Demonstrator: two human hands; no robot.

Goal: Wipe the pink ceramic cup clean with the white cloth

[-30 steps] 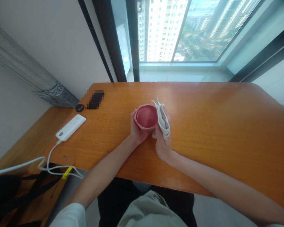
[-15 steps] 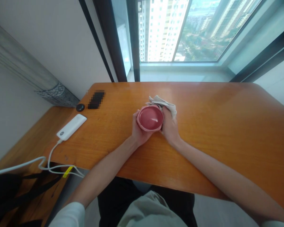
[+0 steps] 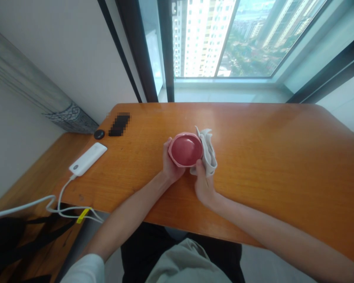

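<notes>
A pink bowl (image 3: 186,150) with an angular rim is held over the table, its glossy inside facing me. My left hand (image 3: 171,165) grips it from the left and below, thumb along the outer side. On the bowl's right side, my right hand (image 3: 204,184) holds a pale cloth (image 3: 209,151) against the outer wall, with the thumb near the rim. Most of the right hand's fingers are hidden behind the cloth and bowl.
The wooden table (image 3: 268,169) runs up to a window. At its left lie a white power bank (image 3: 88,159) with a white cable (image 3: 60,204), a round black object (image 3: 99,134) and a pixelated dark item (image 3: 119,124). A black strap (image 3: 47,239) hangs at lower left.
My right hand has come down and nearer to me along the bowl's right side, bringing the cloth from behind the rim to the right. The bowl has shifted slightly left.
</notes>
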